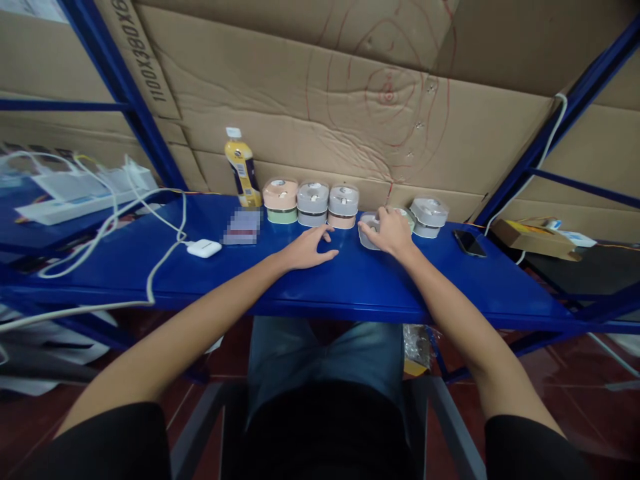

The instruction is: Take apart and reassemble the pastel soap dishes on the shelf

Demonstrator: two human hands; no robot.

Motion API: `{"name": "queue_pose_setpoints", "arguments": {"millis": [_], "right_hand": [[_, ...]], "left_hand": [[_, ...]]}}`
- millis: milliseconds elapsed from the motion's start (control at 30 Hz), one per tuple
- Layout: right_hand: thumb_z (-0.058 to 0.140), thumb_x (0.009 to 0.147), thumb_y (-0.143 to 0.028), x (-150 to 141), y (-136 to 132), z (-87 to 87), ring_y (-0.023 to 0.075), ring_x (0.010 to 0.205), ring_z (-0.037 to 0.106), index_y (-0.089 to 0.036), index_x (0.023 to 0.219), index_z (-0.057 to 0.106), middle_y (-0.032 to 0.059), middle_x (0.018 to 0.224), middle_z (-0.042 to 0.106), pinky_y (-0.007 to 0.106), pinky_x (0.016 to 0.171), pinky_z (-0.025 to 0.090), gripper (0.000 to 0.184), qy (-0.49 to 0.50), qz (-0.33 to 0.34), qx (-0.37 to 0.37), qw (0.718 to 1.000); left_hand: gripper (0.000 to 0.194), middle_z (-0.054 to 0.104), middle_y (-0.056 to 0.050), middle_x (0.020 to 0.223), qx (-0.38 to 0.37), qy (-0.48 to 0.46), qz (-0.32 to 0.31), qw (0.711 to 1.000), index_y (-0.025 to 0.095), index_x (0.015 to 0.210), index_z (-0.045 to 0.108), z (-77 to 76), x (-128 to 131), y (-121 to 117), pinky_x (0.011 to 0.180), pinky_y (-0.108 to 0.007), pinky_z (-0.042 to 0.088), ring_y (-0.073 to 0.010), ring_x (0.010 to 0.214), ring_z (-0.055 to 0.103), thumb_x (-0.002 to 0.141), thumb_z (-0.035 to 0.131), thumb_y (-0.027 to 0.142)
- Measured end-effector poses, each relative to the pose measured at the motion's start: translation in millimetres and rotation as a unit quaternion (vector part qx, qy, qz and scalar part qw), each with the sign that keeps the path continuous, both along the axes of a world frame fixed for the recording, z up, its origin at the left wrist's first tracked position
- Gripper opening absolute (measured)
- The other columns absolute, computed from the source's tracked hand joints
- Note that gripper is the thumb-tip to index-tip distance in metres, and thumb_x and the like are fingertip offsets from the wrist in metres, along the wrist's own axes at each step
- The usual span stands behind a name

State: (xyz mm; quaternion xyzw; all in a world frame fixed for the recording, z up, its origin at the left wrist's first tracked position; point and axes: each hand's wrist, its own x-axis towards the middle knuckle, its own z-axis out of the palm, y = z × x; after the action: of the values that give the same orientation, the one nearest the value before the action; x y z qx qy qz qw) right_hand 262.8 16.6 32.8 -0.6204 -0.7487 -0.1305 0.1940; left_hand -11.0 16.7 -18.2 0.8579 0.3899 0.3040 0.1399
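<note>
Two hands: the left hand (310, 250) is open and empty, thumb and fingers apart, just in front of the stacks; the right hand (395, 233) is partly open, fingers bent over a low grey container (369, 241) and touching it, though whether it grips cannot be told.
Low grey container: on the counter (350, 290), right of the middle, nearer the back edge than the front.
Pale green container: item (407, 217) mostly hidden behind the right hand.
Lidded stacks: three side by side along the back edge, the peach-and-green stack (281, 201), the all-grey stack (313, 204) and the grey-and-peach stack (343, 207); a tilted grey stack (429, 217) stands right of the hands.
Counter: glossy blue, with a straight front edge above the person's jeans (325, 353).
Left part: a yellow bottle (242, 167) upright by the back edge, a blurred packet (243, 227) before it, then a white case (204, 249) and white cables (150, 280).
Right part: a dark phone (470, 243) lies flat near the back corner.
Room: creased cardboard (260, 73) with red rings drawn on it rises behind, between blue posts (113, 80); a power strip (75, 207) lies beyond the left end, an open carton (535, 241) beyond the right, red tiled floor (540, 373) below.
</note>
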Motion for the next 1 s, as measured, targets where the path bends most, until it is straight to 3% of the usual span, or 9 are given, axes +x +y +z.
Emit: {"name": "queue_pose_setpoints", "arguments": {"millis": [100, 200, 333, 433, 500, 600, 767, 867, 1000], "right_hand": [[0.060, 0.099, -0.076, -7, -6, 0.4, 0.0518, 0.131, 0.067, -0.010, 0.138, 0.065, 0.0326, 0.140, 0.069, 0.062, 0.106, 0.055, 0.077, 0.034, -0.061, -0.033, 0.997], [0.068, 0.095, -0.072, -9, -7, -3.3, 0.0502, 0.126, 0.071, -0.013, 0.140, 0.064, 0.0302, 0.142, 0.069, 0.062, 0.104, 0.058, 0.074, 0.026, -0.045, -0.091, 0.995], [0.078, 0.089, -0.058, -5, -12, -3.0, 0.0506, 0.132, 0.069, -0.019, 0.145, 0.063, 0.0251, 0.146, 0.068, 0.066, 0.111, 0.057, 0.070, 0.014, 0.082, -0.113, 0.990], [0.083, 0.085, -0.059, -8, -20, -0.8, 0.0475, 0.147, 0.060, -0.022, 0.158, 0.056, 0.0214, 0.159, 0.062, 0.064, 0.121, 0.053, 0.086, 0.050, 0.225, -0.126, 0.965], [0.086, 0.082, -0.065, -13, -25, -1.2, 0.0473, 0.155, 0.053, -0.022, 0.168, 0.047, 0.0214, 0.169, 0.055, 0.064, 0.125, 0.049, 0.103, 0.075, 0.277, -0.125, 0.950], [0.087, 0.080, -0.067, -22, -29, -4.5, 0.0484, 0.151, 0.059, -0.023, 0.171, 0.046, 0.0212, 0.166, 0.060, 0.067, 0.122, 0.050, 0.109, 0.085, 0.297, -0.138, 0.941], [0.085, 0.082, -0.064, -20, -26, -7.7, 0.0383, 0.140, 0.069, -0.024, 0.162, 0.056, 0.0149, 0.155, 0.071, 0.054, 0.119, 0.054, 0.095, 0.148, 0.364, -0.107, 0.913], [0.082, 0.084, -0.066, -2, -17, -5.3, 0.0366, 0.127, 0.074, -0.022, 0.155, 0.061, 0.0144, 0.145, 0.077, 0.053, 0.113, 0.057, 0.086, 0.188, 0.338, -0.094, 0.918], [0.078, 0.087, -0.066, 34, -3, -2.2, 0.0371, 0.114, 0.076, -0.021, 0.147, 0.067, 0.0151, 0.132, 0.081, 0.056, 0.104, 0.060, 0.076, 0.203, 0.228, -0.099, 0.947]], "left_hand": [[0.063, 0.075, -0.015, 0.127, -0.003, -0.003, -0.004, 1.000, 0.020, 0.139, 0.059, 0.5, 0, -1, 0.106, -0.052, 0.058, -0.0350, 0.119, 0.074, 0.090, 0.073, 0.058], [0.080, 0.073, -0.017, 0.132, -0.011, -0.017, -0.013, 1.000, 0.019, 0.144, 0.056, 0.6, 0, -1, 0.111, -0.057, 0.057, -0.0378, 0.124, 0.072, 0.083, 0.083, 0.064], [0.111, 0.067, -0.022, 0.148, -0.015, -0.063, -0.020, 0.998, 0.020, 0.158, 0.047, -1.7, -1, 2, 0.117, -0.061, 0.055, -0.0424, 0.137, 0.067, 0.070, 0.097, 0.067], [0.129, 0.059, -0.026, 0.160, -0.011, -0.092, -0.049, 0.994, 0.022, 0.167, 0.040, -3.4, 0, 4, 0.120, -0.064, 0.053, -0.0462, 0.145, 0.063, 0.062, 0.103, 0.065], [0.133, 0.055, -0.027, 0.166, -0.015, -0.098, -0.076, 0.992, 0.022, 0.170, 0.037, -3.3, 1, 3, 0.122, -0.066, 0.052, -0.0475, 0.148, 0.062, 0.062, 0.104, 0.063], [0.129, 0.056, -0.026, 0.166, -0.023, -0.097, -0.110, 0.989, 0.022, 0.170, 0.038, -1.5, 4, -1, 0.126, -0.065, 0.050, -0.0474, 0.151, 0.060, 0.065, 0.104, 0.059], [0.125, 0.060, -0.023, 0.165, -0.025, -0.084, -0.124, 0.988, 0.023, 0.171, 0.039, 0.1, 5, -6, 0.125, -0.063, 0.051, -0.0462, 0.150, 0.062, 0.069, 0.102, 0.059], [0.120, 0.057, -0.022, 0.168, -0.009, -0.071, -0.107, 0.992, 0.023, 0.173, 0.040, 0.2, 2, -8, 0.128, -0.063, 0.048, -0.0448, 0.152, 0.059, 0.074, 0.098, 0.059], [0.069, 0.066, -0.014, 0.150, 0.001, -0.009, -0.094, 0.996, 0.029, 0.149, 0.073, 2.1, -1, -11, 0.130, -0.062, 0.045, -0.0409, 0.146, 0.062, 0.088, 0.088, 0.058]]}}
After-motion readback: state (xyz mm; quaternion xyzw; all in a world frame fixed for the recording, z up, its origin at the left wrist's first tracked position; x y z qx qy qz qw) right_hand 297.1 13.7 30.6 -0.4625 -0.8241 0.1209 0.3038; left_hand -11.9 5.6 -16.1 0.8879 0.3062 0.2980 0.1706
